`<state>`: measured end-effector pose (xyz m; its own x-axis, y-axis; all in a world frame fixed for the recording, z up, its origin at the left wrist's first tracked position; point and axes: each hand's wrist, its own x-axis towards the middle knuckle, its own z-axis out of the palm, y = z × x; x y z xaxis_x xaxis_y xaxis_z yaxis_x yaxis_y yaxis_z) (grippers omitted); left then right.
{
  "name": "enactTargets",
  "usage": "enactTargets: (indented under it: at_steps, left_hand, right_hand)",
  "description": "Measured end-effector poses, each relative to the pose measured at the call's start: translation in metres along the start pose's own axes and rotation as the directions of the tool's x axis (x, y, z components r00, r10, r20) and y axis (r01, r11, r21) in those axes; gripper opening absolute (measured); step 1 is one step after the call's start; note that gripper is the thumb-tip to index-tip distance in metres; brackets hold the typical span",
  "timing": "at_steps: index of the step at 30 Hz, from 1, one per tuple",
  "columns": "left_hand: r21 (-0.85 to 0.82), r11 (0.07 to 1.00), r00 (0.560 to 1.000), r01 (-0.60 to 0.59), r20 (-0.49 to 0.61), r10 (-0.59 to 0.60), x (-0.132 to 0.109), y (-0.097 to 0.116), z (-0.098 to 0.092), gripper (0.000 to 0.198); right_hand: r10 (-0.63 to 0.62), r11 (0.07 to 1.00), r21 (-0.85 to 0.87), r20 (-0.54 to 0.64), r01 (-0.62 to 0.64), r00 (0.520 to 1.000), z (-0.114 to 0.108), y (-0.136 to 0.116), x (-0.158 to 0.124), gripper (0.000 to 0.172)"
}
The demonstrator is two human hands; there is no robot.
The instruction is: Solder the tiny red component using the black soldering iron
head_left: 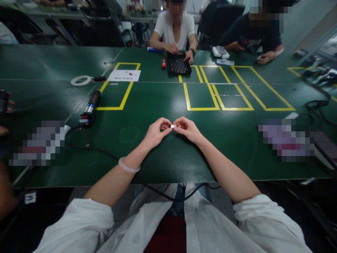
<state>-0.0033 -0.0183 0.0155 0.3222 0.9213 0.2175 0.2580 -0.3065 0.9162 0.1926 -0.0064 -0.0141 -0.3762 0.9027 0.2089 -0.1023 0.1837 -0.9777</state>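
Note:
Both of my hands meet over the green table [158,154], fingertips pinched around one tiny part [173,126]. This part looks pale and shiny with a hint of orange; its kind is too small to make out. My left hand [158,130] grips it from the left with thumb and fingers, a translucent bracelet [129,166] on that wrist. My right hand [188,129] pinches it from the other side. The fingers hide most of the part.
A black power tool [91,103] with a cable lies left of my hands. Yellow tape outlines mark the tabletop. Across from me, a person works at a black tray [179,65] beside a small red item [163,63]. A paper sheet [124,75] and a white coil [81,80] lie far left.

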Motion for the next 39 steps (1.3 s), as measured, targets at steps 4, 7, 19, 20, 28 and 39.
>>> enactTargets:
  at_steps: [4,7,19,20,28,39]
  left_hand:
    - [0.011,1.0,1.0,-0.011,-0.006,0.011,0.0001,-0.002,0.001,0.022]
    - [0.023,1.0,1.0,-0.015,-0.006,0.015,0.0005,-0.0027,0.0014,0.022]
    - [0.061,0.998,1.0,-0.004,0.011,0.003,-0.0001,-0.0022,-0.0016,0.021]
    - [0.064,0.998,1.0,-0.002,0.013,0.001,-0.0002,-0.0025,-0.0017,0.021]
    - [0.064,0.998,1.0,-0.001,0.002,0.001,-0.0001,0.0001,-0.0015,0.023]
    - [0.062,0.998,1.0,-0.019,0.004,0.019,-0.0007,0.001,-0.0007,0.023]
  right_hand:
    - [-0.011,1.0,-0.022,0.011,0.011,1.0,0.0,0.0006,0.0005,0.034]
    - [-0.022,0.999,-0.026,0.016,0.022,1.0,0.0006,-0.0006,0.0005,0.032]
    - [-0.041,0.997,-0.066,-0.003,0.04,0.999,0.0013,-0.003,-0.0013,0.031]
    - [-0.043,0.997,-0.071,-0.004,0.043,0.999,0.0013,-0.0033,-0.0014,0.031]
    - [-0.042,0.988,-0.152,-0.001,0.041,0.999,0.0012,-0.0048,-0.0018,0.026]
    - [-0.047,0.985,-0.167,0.014,0.049,0.999,-0.0004,-0.0022,-0.0004,0.025]
